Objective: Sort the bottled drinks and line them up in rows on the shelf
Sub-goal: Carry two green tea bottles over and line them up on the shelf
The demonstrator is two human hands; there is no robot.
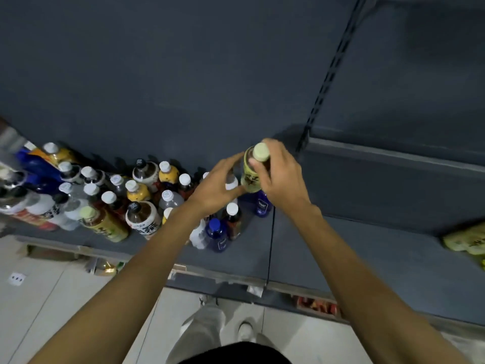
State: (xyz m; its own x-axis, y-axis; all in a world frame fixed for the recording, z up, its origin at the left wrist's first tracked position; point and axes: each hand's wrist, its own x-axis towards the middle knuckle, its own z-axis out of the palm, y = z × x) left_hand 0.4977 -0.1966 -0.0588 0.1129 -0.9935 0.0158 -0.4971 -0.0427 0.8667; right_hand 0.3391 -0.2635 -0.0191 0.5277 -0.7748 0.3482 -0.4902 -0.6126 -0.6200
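Dark shelf [393, 258] lies bare rightward; right hand [280, 177] fingers grasp green-capped bottle [253, 172], left hand [217, 185] seemingly steadying it, fingers relaxed.

Both bare arms reached forward; the right hand [280, 177] gripped a bottle [253, 172] with curled fingers [258, 166], the left hand [217, 185] cupped beside it

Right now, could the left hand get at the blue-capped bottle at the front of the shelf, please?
Probably yes. The left hand rests open beside the green-labelled bottle that the right hand grips, and the blue-capped bottle stands just below its wrist, its cap uncovered.
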